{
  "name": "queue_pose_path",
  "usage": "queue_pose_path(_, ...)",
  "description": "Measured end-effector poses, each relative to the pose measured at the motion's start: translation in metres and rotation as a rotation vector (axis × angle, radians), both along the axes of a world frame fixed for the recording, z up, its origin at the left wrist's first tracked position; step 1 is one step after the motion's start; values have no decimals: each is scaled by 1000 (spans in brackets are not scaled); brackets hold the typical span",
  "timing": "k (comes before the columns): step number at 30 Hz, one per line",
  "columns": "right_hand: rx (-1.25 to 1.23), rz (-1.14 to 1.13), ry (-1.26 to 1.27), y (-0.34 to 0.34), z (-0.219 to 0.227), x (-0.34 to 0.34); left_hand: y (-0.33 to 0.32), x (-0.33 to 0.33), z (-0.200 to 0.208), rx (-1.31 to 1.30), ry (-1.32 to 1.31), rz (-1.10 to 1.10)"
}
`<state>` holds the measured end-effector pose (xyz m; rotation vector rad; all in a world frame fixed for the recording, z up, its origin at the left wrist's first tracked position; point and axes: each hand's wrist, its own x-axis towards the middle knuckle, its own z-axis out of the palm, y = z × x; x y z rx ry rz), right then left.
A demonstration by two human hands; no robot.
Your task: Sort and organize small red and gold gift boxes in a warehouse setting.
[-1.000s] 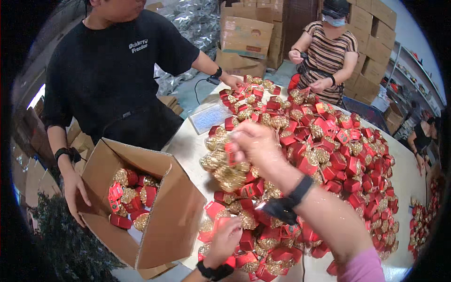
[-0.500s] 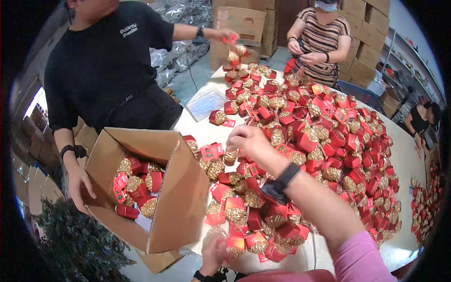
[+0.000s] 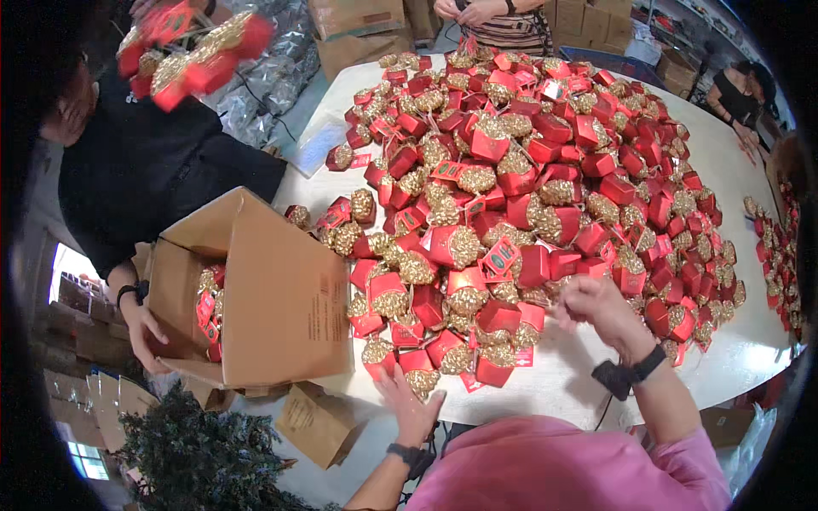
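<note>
A large heap of red boxy ornaments with bumpy gold ends (image 3: 511, 204) covers much of the white table (image 3: 545, 400). At its near edge, my left hand (image 3: 409, 407) has its fingers spread against a red-and-gold ornament (image 3: 419, 368). My right hand (image 3: 601, 315) is over the near right part of the heap. Its fingers are curled together beside a gold-ended ornament, and what they pinch is too small to make out. Red printed tags (image 3: 500, 258) hang among the ornaments.
On the left, a co-worker's hand (image 3: 146, 336) steadies an open cardboard box (image 3: 290, 298) with ornaments inside; above, that person has a bunch of ornaments (image 3: 192, 55). A shallow clear tray (image 3: 322, 146) lies at the far left. Dark green foliage (image 3: 204, 451) stands below the box.
My right hand has moved from the heap's left side to its near right part. My left fingers have spread. The co-worker's ornament bunch is now higher and farther left, and the view has shifted.
</note>
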<state>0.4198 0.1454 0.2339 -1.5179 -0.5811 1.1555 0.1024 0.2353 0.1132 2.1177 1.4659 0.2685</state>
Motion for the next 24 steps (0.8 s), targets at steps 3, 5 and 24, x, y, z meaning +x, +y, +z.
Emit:
queue_pose_path(3, -130, -116, 144, -42, -24, -11, -5, 13, -16, 39, -18, 65)
queue_pose_path(5, -130, -104, 156, -60, -32, -17, -8, 27, -16, 74, -59, 126)
queue_pose_path(24, -175, 270, -67, -107, -114, -84, -56, 61, 25, 186, -135, -541)
